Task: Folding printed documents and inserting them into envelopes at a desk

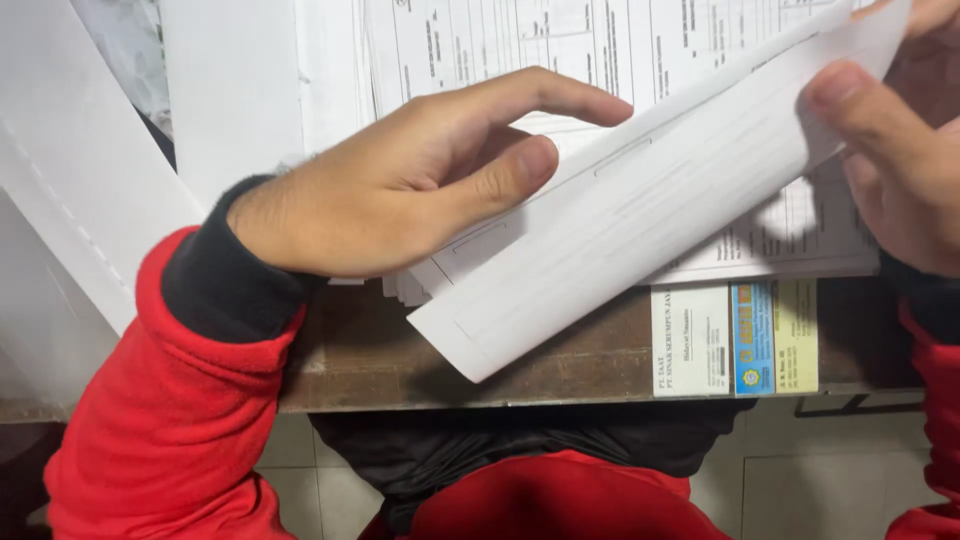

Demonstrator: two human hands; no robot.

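My left hand (420,175) rests on a stack of printed white forms (600,50), with its thumb and fingers pinching the lower left edge of a lifted white sheet (640,215). That sheet curls up off the stack towards me, blank side showing. My right hand (895,150) grips the sheet's upper right corner between thumb and fingers. Both arms wear red sleeves with dark cuffs.
The stack lies on a brown wooden table (560,365) whose front edge runs across the frame. A white, blue and yellow printed slip (735,338) sits under the stack near that edge. More white sheets (70,190) lie at the left. Tiled floor shows below.
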